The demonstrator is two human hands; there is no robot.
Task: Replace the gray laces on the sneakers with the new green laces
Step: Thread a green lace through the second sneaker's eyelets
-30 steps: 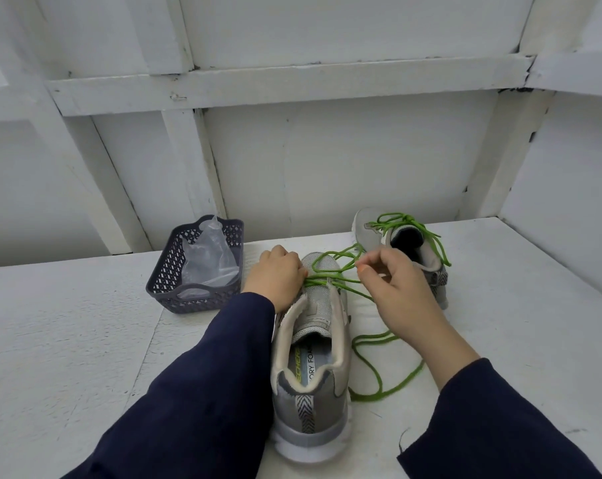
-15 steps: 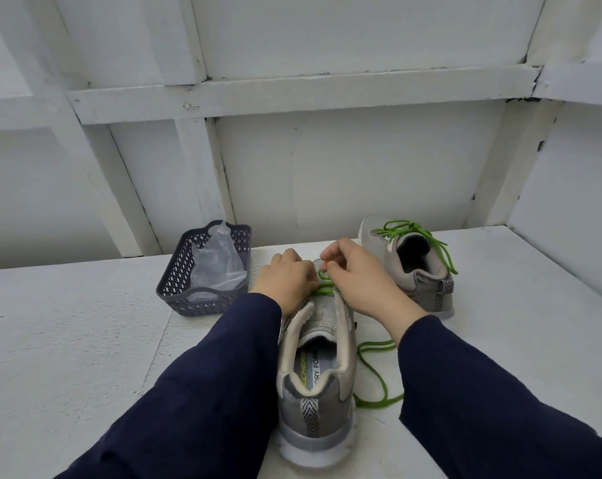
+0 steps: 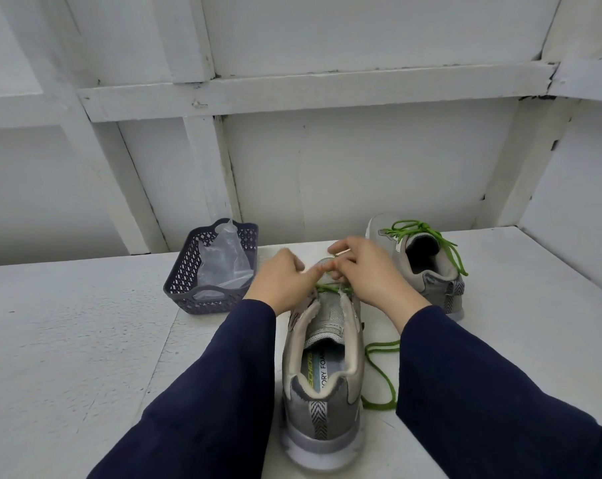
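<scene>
- Grey near sneaker [image 3: 322,392], parked upright at lower centre on the table [image 3: 68,340], heel toward the bottom edge, toe pointed up the frame.
- Printed insole [image 3: 318,369] visible inside the near sneaker's opening.
- Green lace [image 3: 328,289], threaded across the eyelets nearest the toe, just below the hands; loose tail looped on the table along the right side of that sneaker, down to about heel level.
- Pinched the lace between thumb and forefinger of the right hand [image 3: 368,274], other fingers curled, above the toe end at mid-frame.
- Left hand [image 3: 282,281] just left of it, smeared by motion, fingers curled, one fingertip touching the right hand.
- Could not tell whether clenched on the lace there or on nothing.
- Far sneaker [image 3: 431,281] right of centre, behind the right hand and apart from the near one, upright, heel turned toward the lower right.
- Far lace [image 3: 417,225], green too, laced through and knotted at the top, ends draped over the collar toward the right.
- Dark basket [image 3: 189,288] left of centre, near the left hand, apart from both sneakers, with a clear bag [image 3: 223,261] slumped inside.
- Navy sleeves [image 3: 206,392] up from the bottom edge, flanking the near sneaker on either side.
- White boarded wall [image 3: 361,167] across the upper half of the frame, behind the table.
</scene>
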